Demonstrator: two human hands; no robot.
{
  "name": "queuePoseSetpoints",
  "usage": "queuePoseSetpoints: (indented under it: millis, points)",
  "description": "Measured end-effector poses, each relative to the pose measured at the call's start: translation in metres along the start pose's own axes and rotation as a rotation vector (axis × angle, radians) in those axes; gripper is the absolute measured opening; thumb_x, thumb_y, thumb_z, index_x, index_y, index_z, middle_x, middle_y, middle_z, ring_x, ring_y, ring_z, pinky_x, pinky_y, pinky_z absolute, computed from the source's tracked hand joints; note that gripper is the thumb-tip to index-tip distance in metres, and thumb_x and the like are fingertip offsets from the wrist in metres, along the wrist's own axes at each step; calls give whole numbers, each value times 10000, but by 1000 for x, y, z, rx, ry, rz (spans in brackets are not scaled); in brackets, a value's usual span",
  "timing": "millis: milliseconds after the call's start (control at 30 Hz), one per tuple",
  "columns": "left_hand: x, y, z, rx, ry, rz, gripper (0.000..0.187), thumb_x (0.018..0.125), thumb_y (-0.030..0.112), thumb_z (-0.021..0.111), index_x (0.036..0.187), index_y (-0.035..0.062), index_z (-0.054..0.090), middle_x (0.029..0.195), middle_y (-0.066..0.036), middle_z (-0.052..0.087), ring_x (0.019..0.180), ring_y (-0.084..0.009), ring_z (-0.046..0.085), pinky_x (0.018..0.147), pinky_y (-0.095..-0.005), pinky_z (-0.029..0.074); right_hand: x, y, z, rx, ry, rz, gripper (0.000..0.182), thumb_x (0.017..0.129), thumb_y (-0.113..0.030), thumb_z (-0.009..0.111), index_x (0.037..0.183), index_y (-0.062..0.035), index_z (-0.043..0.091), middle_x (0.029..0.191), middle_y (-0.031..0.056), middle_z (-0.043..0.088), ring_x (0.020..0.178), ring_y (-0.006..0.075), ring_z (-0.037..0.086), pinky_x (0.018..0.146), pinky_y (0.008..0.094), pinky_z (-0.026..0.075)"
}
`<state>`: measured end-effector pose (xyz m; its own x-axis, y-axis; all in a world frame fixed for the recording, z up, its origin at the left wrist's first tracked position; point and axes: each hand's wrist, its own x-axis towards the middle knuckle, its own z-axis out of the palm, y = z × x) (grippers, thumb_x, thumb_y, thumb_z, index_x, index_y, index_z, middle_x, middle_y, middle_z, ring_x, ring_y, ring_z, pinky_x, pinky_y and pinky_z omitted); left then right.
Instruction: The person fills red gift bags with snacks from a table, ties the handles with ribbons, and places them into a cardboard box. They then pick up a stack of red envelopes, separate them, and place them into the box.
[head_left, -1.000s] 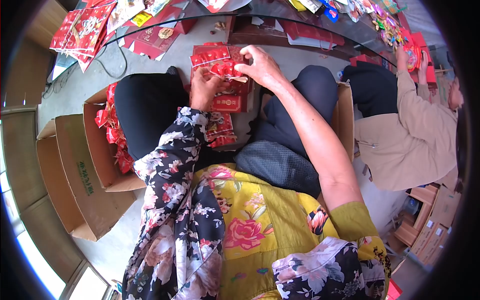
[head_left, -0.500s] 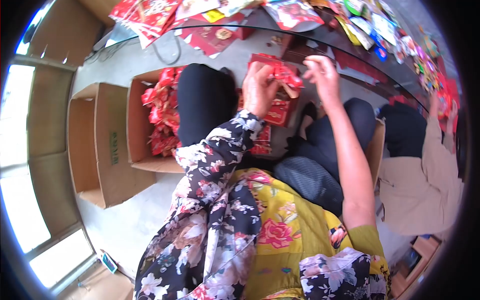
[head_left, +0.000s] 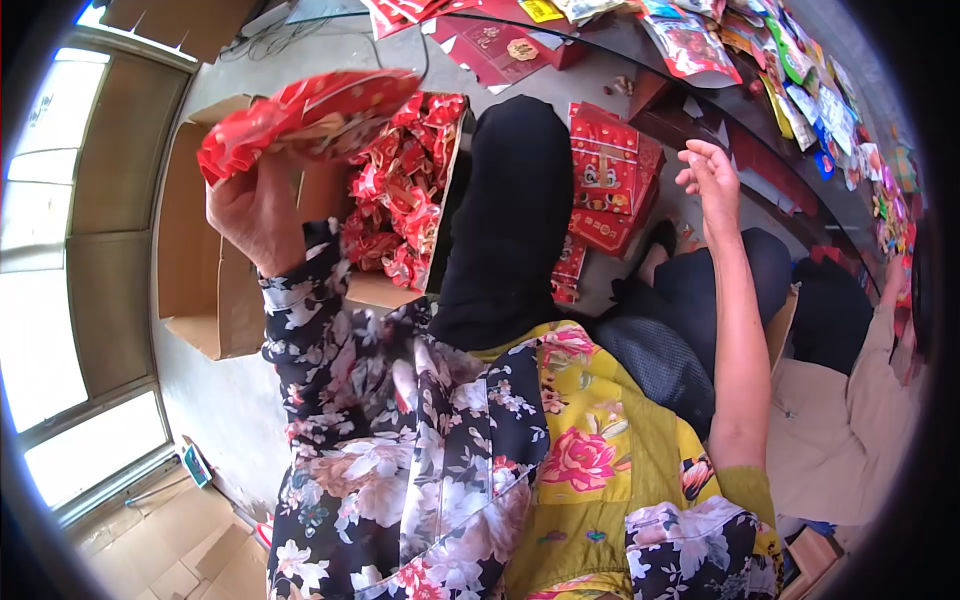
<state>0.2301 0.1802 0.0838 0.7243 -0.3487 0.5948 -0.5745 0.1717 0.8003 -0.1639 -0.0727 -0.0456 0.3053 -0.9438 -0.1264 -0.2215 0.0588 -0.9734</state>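
A shiny red package (head_left: 320, 105) with gold markings is gripped at its lower left end by my left hand (head_left: 255, 210), raised above the left cardboard boxes. Partly behind it, a cardboard box (head_left: 375, 292) holds several crumpled red packages (head_left: 410, 190) beside my knee. My right hand (head_left: 710, 180) holds nothing; its fingers are loosely bent and apart. Left of that hand, flat red printed packets (head_left: 603, 160) lie on a red box (head_left: 610, 232) on the floor between my legs.
A second cardboard box (head_left: 235, 300) stands farther left. Colourful snack bags (head_left: 690, 45) cover the glass table beyond. A red gift box (head_left: 500, 50) lies near its edge. At right sits a co-worker in a beige top (head_left: 830, 430). Cardboard sheets (head_left: 170, 540) lie at lower left.
My left hand has moved left from above the red box, carrying the red package over the cardboard boxes. My right hand remains raised, away from the package. The view has shifted.
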Motion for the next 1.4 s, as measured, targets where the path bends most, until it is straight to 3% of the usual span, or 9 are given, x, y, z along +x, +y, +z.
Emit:
queuePoseSetpoints:
  millis: [433,667,767,933,1033,1100,1167,1233,1400]
  points:
    - [-81,-139,-108,212,-169,-469,198,867,4,626,1064,14,646,942,-38,698,841,-102,647,742,-236,504,-5,-6,12,-103,-103,57,211,957,-160,542,1112,-44,625,954,40,675,696,47,587,611,195,424]
    - [-126,-235,-130,477,-138,-749,204,773,103,667,969,68,713,804,-67,718,726,-136,670,701,-294,523,-6,-2,12,-185,-152,6,188,939,-140,546,1077,-50,635,923,26,675,684,46,586,597,198,419]
    - [-137,-204,-96,648,-130,-831,201,750,138,679,935,70,719,690,-78,696,645,-199,673,656,-370,532,-6,1,11,-227,-193,0,178,934,-136,546,1064,-55,636,908,18,676,671,46,587,583,200,415]
    - [-172,-273,-109,739,-185,-1129,349,722,281,685,991,61,721,898,-177,715,905,-321,692,814,-408,523,-7,3,11,-258,-215,5,170,934,-142,550,1056,-61,637,899,13,678,661,45,587,573,202,413]
    - [-157,-228,-85,939,-186,-920,309,728,261,666,958,64,726,894,-182,713,910,-338,688,813,-418,524,-7,3,10,-266,-222,8,168,932,-143,553,1049,-58,637,898,14,677,661,45,587,571,204,412]
    - [-149,-234,-89,870,-241,-1019,306,728,262,661,954,64,719,896,-190,708,920,-356,681,820,-432,520,-7,2,10,-269,-226,7,167,930,-142,555,1046,-54,637,898,15,677,661,46,588,569,206,412]
    - [-146,-225,-87,990,-223,-789,285,735,266,663,923,57,709,878,-192,706,911,-356,682,818,-431,522,-8,1,12,-291,-236,-12,162,923,-128,563,1041,-45,636,886,14,671,658,46,581,562,211,406]
    - [-140,-250,-106,1032,-341,-904,330,722,230,696,1007,65,680,927,-182,708,921,-342,682,831,-416,524,-7,0,16,-272,-246,-3,159,919,-118,566,1036,-39,638,874,13,665,657,47,578,567,212,408]
    - [-114,-245,-111,1077,-177,-384,482,703,79,691,1176,100,603,1042,-141,644,928,-297,651,841,-395,520,-11,-7,18,-292,-242,-10,152,909,-97,571,1021,-23,644,830,10,645,654,52,570,592,210,424]
